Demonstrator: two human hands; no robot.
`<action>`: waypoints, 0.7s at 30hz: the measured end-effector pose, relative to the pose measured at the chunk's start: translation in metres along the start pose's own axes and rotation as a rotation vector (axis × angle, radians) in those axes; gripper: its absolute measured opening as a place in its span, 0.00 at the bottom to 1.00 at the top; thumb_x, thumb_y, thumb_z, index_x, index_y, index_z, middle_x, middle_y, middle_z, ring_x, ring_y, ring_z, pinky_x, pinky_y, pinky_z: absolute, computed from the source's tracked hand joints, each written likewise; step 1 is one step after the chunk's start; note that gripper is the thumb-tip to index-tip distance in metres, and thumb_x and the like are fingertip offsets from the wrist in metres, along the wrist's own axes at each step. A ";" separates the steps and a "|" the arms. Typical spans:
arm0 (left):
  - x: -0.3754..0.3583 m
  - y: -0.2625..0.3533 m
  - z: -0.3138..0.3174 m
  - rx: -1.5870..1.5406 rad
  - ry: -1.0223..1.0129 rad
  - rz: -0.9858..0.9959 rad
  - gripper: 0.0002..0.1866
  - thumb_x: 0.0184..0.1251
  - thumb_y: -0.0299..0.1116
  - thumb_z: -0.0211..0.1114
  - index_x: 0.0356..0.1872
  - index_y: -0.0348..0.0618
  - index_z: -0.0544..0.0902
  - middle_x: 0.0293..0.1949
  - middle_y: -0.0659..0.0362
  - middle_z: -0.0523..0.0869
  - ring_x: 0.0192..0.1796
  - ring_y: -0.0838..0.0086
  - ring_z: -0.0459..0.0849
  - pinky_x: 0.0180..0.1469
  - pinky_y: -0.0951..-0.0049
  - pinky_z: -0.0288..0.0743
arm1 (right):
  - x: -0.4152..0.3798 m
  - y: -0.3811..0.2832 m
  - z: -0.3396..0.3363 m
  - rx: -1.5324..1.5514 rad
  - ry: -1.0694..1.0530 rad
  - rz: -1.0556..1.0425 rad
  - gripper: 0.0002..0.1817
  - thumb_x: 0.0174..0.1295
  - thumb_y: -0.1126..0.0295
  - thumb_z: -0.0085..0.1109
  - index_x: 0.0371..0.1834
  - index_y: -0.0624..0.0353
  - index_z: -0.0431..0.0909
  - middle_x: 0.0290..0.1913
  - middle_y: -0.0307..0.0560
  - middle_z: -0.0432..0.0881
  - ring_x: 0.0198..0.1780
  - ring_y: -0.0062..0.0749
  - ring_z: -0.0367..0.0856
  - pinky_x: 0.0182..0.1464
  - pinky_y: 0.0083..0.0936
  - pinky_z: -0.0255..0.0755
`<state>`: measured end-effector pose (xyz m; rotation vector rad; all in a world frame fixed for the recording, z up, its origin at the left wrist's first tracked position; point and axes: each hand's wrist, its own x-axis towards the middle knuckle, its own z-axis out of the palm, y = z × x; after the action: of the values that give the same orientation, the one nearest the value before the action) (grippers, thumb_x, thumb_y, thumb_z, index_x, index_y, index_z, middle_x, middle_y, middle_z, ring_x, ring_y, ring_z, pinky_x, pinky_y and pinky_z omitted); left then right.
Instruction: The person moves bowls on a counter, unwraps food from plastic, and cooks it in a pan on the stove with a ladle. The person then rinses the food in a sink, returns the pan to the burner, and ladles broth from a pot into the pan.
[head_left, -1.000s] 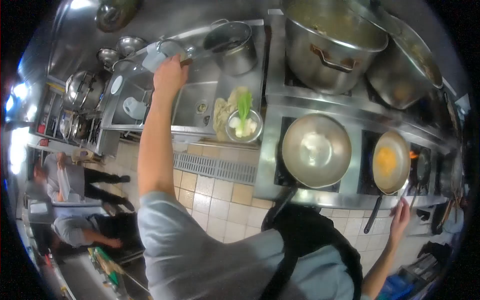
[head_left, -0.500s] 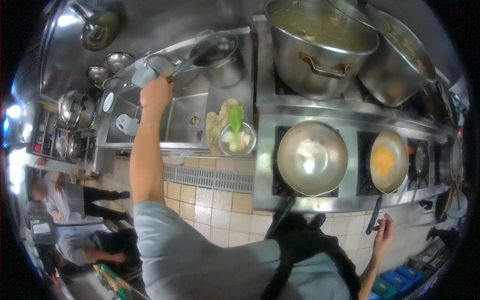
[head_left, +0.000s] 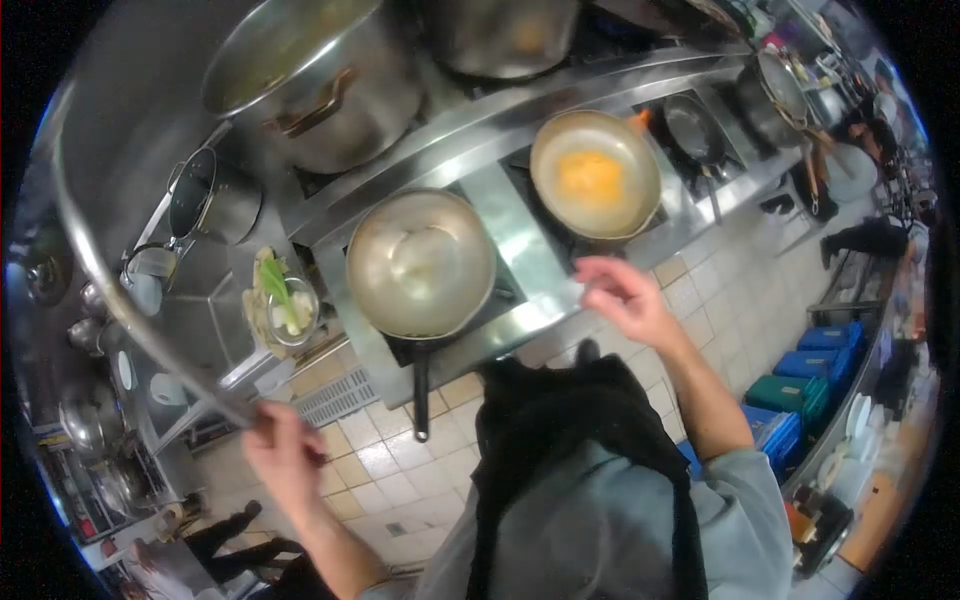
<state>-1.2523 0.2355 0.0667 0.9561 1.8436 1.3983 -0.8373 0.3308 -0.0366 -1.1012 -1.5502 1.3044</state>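
My left hand [head_left: 285, 455] is closed round the end of a long metal ladle handle [head_left: 150, 340], which arcs up the left side; its far end is hard to make out. Curled fingers of my right hand [head_left: 625, 300] are at the near side of a pan [head_left: 645, 205], over its handle, which they mostly hide. Yellow-orange food [head_left: 590, 177] lies in that pan. Between my hands, a wide wok [head_left: 420, 265] with a little liquid rests on a burner, its black handle [head_left: 421, 395] pointing toward me.
Large pots [head_left: 350, 120] stand behind the burners. At the left are a sink [head_left: 215, 330], a metal pot [head_left: 235, 210] and a bowl with a green-leafed vegetable [head_left: 290, 310]. Blue and green bins [head_left: 785, 400] stand at the right. Other people are at the lower left and far right.
The view has swung right. My left hand has come down from the sink area toward me with the metal handle. My right hand has moved up close to the pan.
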 end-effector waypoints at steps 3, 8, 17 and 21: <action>-0.069 0.009 0.101 -0.146 -0.303 -0.146 0.04 0.67 0.27 0.62 0.35 0.40 0.75 0.18 0.64 0.76 0.16 0.83 0.73 0.16 0.83 0.64 | -0.002 0.006 -0.008 0.268 -0.123 -0.016 0.25 0.66 0.74 0.60 0.66 0.59 0.68 0.54 0.45 0.79 0.47 0.26 0.82 0.48 0.24 0.77; -0.140 0.010 0.265 -0.281 -0.774 -0.262 0.09 0.68 0.32 0.63 0.30 0.40 0.77 0.15 0.62 0.76 0.15 0.81 0.73 0.16 0.78 0.63 | -0.017 -0.037 -0.053 0.377 -0.400 -0.142 0.34 0.64 0.73 0.62 0.72 0.58 0.59 0.58 0.47 0.77 0.56 0.28 0.77 0.55 0.27 0.74; -0.155 -0.069 0.356 -0.181 -0.809 0.212 0.17 0.73 0.41 0.57 0.44 0.34 0.81 0.37 0.56 0.85 0.42 0.77 0.81 0.45 0.75 0.75 | -0.077 -0.015 -0.143 0.439 0.040 0.180 0.24 0.68 0.75 0.56 0.65 0.60 0.63 0.37 0.37 0.77 0.31 0.20 0.78 0.34 0.20 0.75; -0.121 -0.263 0.429 0.059 -0.516 -0.172 0.23 0.70 0.47 0.63 0.55 0.40 0.75 0.37 0.56 0.83 0.41 0.70 0.82 0.44 0.70 0.78 | -0.093 -0.022 -0.172 0.217 0.288 0.313 0.20 0.68 0.74 0.54 0.62 0.58 0.66 0.33 0.36 0.74 0.21 0.17 0.71 0.21 0.18 0.67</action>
<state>-0.8800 0.3081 -0.2851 1.0426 1.5370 0.8920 -0.6498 0.2878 0.0043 -1.3592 -1.0288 1.4083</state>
